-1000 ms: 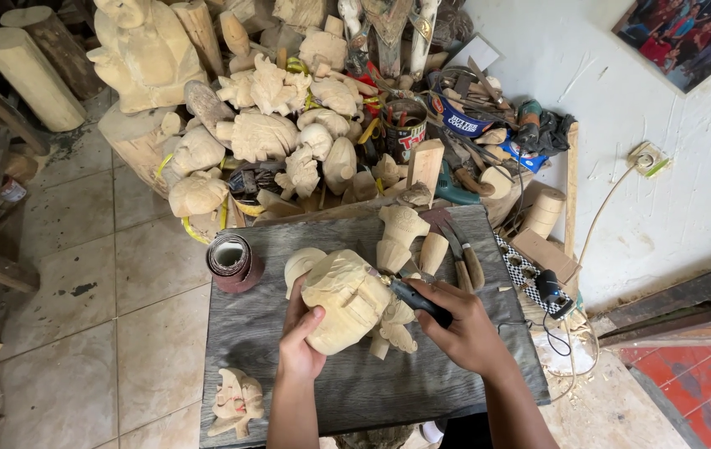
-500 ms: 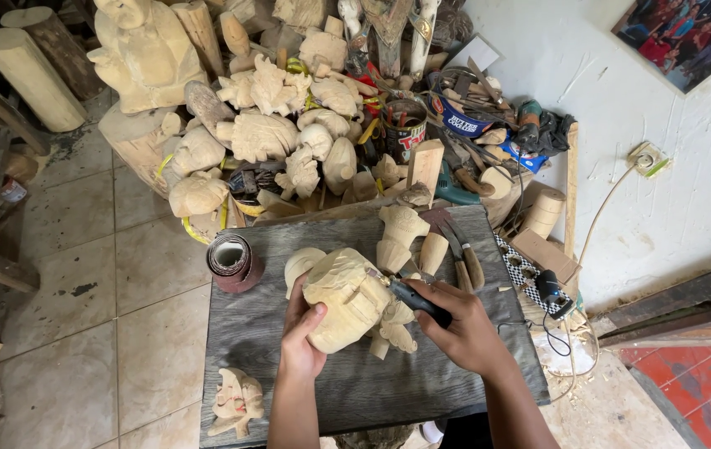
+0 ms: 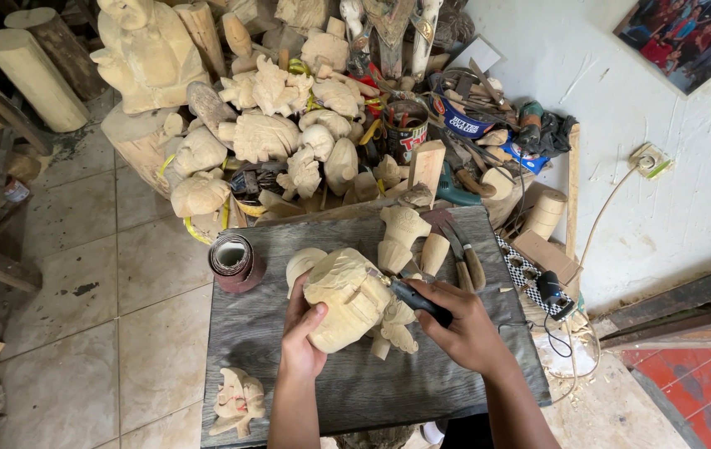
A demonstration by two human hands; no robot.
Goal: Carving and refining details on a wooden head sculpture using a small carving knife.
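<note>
On the dark wooden table (image 3: 305, 399), near its middle, lies the pale wood carving (image 3: 347, 298) I am working on. Its long axis runs from about seven o'clock to one o'clock, the broad rounded end toward seven and the narrower carved parts toward one and four. My left hand (image 3: 301, 337) cups the rounded end from six o'clock, fingers (image 3: 314, 320) half curled and pressed against the wood, thumb side out of sight. My right hand (image 3: 463, 333) is closed round a dark-handled tool (image 3: 413, 298), whose front end meets the carving at its three o'clock side; the tip itself is hidden against the wood, so I cannot tell its shape. A roll of sandpaper (image 3: 237, 262) stands at ten o'clock, well apart. A small carved piece (image 3: 237, 401) lies at seven o'clock near the table edge. More pale carvings (image 3: 268, 137) are heaped at twelve o'clock.
</note>
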